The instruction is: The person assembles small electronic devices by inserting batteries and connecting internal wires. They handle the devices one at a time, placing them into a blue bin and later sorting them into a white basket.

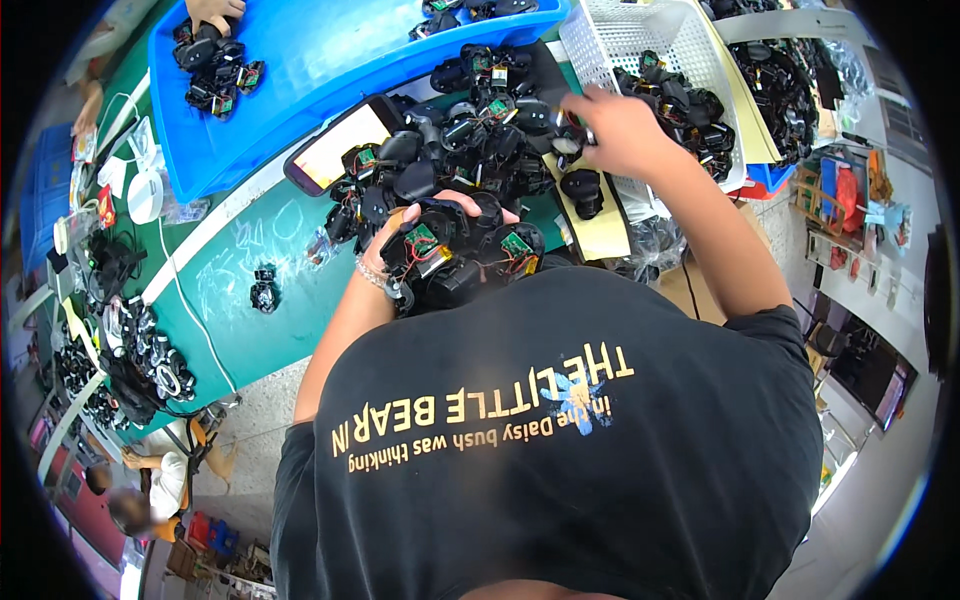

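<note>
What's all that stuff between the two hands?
In the head view, a heap of black plastic parts with small green circuit boards lies between the left hand, holding an armful, and the right hand.

blue trays: 1 | white baskets: 1 | phones: 1 | black housings: too many to count

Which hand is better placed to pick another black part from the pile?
Probably the right hand: it already reaches over the pile of black parts, while the left hand is full, clutching a bundle of parts.
</note>
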Available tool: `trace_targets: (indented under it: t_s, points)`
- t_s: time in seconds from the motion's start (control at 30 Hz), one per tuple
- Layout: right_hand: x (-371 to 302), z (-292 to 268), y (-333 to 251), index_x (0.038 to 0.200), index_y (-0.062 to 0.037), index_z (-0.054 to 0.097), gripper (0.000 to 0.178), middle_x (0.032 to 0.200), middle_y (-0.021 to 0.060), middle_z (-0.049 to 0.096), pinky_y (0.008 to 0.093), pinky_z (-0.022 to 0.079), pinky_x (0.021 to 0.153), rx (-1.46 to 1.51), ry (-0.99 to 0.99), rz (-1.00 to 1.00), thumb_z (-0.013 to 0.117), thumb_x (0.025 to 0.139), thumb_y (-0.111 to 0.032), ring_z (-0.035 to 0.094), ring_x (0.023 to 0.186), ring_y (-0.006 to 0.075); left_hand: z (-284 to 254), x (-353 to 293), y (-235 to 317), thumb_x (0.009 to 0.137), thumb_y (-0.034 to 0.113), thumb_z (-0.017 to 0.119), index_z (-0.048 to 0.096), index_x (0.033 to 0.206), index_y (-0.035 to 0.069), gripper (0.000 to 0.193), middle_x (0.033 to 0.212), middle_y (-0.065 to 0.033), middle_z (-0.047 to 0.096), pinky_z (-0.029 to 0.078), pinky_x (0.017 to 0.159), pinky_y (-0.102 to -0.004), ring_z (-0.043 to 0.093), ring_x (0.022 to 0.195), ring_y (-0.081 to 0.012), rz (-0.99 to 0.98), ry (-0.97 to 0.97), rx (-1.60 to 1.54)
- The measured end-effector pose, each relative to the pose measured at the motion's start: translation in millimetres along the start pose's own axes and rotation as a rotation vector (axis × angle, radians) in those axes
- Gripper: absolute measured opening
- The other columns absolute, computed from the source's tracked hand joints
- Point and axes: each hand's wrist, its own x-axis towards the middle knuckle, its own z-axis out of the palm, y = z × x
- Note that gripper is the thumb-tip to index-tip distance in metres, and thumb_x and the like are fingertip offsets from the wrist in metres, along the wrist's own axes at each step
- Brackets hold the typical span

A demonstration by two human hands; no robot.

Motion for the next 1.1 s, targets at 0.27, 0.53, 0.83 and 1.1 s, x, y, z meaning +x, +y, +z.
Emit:
trace_targets:
  t_s: [0.27, 0.53, 0.83, 1.1]
  points:
    - [46.1, 51.6, 6.8, 0.111, -0.0071, 0.052, 0.05, 0.107, 0.0117, 0.056, 0.0419, 0.047, 0.083, -0.065, -0.096, 0.023, 0.072, 0.067, -0.022, 0.055, 0.104, 0.03, 9.5, 1.2, 3.5, 0.085, 0.06, 0.047, 0.055, 0.117, 0.007, 0.062, 0.132, -0.033, 0.042, 0.048, 0.087, -0.0511, 0.048, 0.119, -0.043, -0.007, 0.052, -0.055]
    - [50.1, 96.0, -9.2, 0.101, -0.0061, 0.05, 0.037, 0.096, 0.0145, 0.061, 0.0432, 0.047, 0.076, 0.296, 0.103, 0.205, 0.072, 0.073, -0.018, 0.058, 0.096, 0.0339, -1.9, 0.0, 8.3, 0.085, 0.06, 0.047, 0.056, 0.116, 0.007, 0.062, 0.13, -0.033, 0.044, 0.048, 0.084, -0.0518, 0.048, 0.119, -0.0433, 0.016, 0.054, -0.058]
    - [0.7, 27.0, -16.1, 0.088, -0.0057, 0.06, 0.023, 0.095, 0.0097, 0.055, 0.0385, 0.045, 0.077, 0.335, 0.748, -0.264, 0.066, 0.066, 0.0, 0.053, 0.09, 0.0304, -5.7, 6.2, 8.9, 0.086, 0.059, 0.046, 0.051, 0.12, 0.006, 0.063, 0.132, -0.0358, 0.04, 0.049, 0.085, -0.0511, 0.045, 0.121, -0.0448, 0.022, 0.04, -0.034]
    - [-11.2, -31.8, -51.3, 0.095, -0.0062, 0.056, 0.032, 0.111, 0.0163, 0.047, 0.0418, 0.045, 0.089, 0.481, 1.009, -0.522, 0.065, 0.067, 0.006, 0.052, 0.103, 0.0329, -8.0, 4.1, 9.6, 0.086, 0.059, 0.047, 0.052, 0.119, 0.007, 0.063, 0.134, -0.0354, 0.038, 0.047, 0.089, -0.0494, 0.044, 0.122, -0.0445, 0.01, 0.009, -0.074]
